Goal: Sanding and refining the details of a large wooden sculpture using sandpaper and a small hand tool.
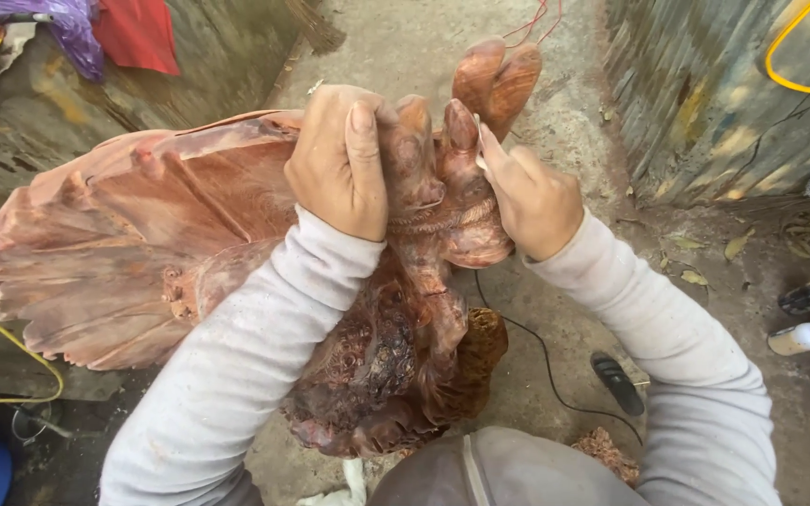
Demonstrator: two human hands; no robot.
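Gripping carved wood sculpture (236,234), hands (339,164) hiding its middle

Tight quarters around the wood carving (236,244)

We find open concrete floor (555,103) beyond the carving and to its right, crossed only by a black cable (536,347) and a dark flat object (617,382). Left of the carving a weathered wall (39,122) crowds in; further right a corrugated wall (705,103) and lying spray cans (803,337) narrow our way.
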